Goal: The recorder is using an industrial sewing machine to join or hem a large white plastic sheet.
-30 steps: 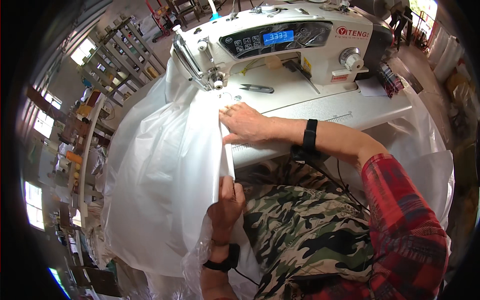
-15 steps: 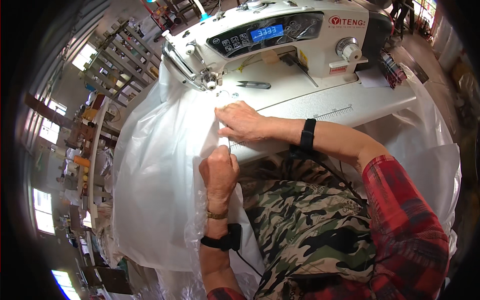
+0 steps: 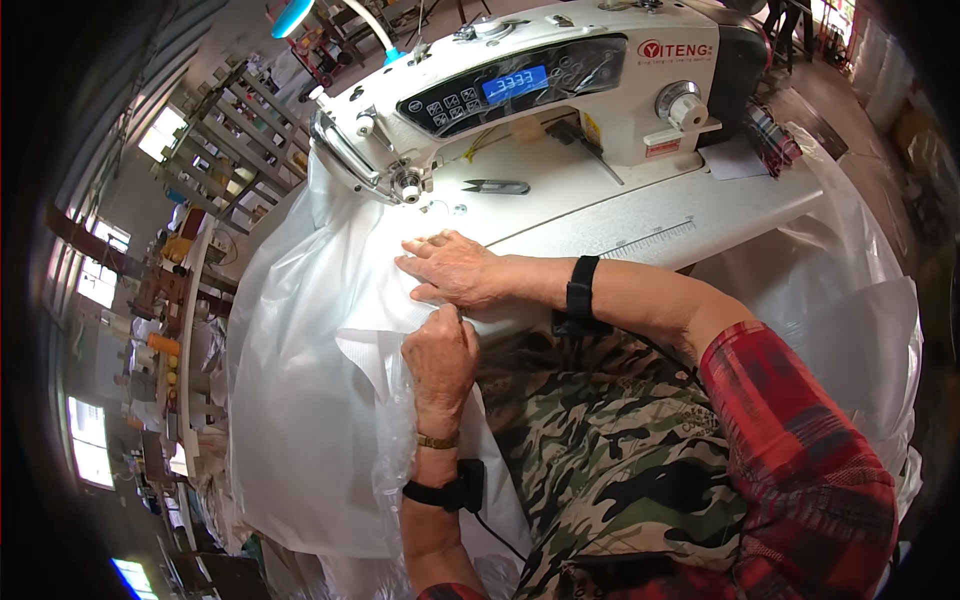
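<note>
A large white translucent plastic-like sheet drapes over the left of the sewing machine table and hangs down. My left hand is closed, knuckles up, gripping the sheet's edge at the table's front. Just beyond it, my right hand lies palm down on the sheet with its fingers spread. A loose white flap is turned back to the left of my left hand. Behind both hands stands the white sewing machine, its needle area partly in glare. Dark thread snips rest on the machine bed.
A ruler scale runs along the table's front part. Folded plaid cloth sits by the machine's right end. More white sheeting hangs at the right. Shelving stands at the far left, and a blue-headed lamp rises behind the machine.
My right hand has come nearer me and left, its fingers spreading flat over the sheet. My left hand keeps its hold, and a flap now shows turned back beside it. The view has shifted slightly.
</note>
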Motion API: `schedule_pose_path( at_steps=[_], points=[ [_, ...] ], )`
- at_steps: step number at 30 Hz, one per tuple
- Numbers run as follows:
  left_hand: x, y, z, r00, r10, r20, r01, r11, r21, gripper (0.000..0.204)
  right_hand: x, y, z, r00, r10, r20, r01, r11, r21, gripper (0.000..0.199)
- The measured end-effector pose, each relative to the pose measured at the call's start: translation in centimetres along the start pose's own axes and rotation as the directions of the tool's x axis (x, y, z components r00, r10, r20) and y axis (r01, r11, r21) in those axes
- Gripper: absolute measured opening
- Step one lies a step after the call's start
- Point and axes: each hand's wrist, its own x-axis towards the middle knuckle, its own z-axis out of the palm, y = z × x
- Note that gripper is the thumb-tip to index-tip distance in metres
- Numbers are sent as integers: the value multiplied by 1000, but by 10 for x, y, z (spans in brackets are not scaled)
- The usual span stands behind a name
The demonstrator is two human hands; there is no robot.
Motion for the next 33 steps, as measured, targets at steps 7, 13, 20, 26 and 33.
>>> schedule_pose_path(
  at_steps=[7, 13, 20, 26, 33],
  points=[
    [26, -12, 6, 998, 8, -68, -6, 1000, 28, 13, 17, 18, 4, 990, -21, -137, 52, 973, 224, 42],
    [36, -19, 5, 996, -77, -48, 79, 996, 37, 17, -1, 17, -6, 968, 76, -239, 65, 844, 532, 33],
    [31, -10, 4, 997, -73, 3, 73, 996, 53, 17, -17, 27, -6, 962, 85, -259, -60, 993, 102, 31],
    [38, -20, 12, 997, -78, 16, 78, 997, -9, 15, -16, 17, -5, 971, 54, -232, -75, 994, -84, 27],
    [54, -21, 9, 992, -123, 25, 124, 992, -27, 14, -13, 18, -6, 982, 91, -166, -107, 990, -88, 30]
  ],
)
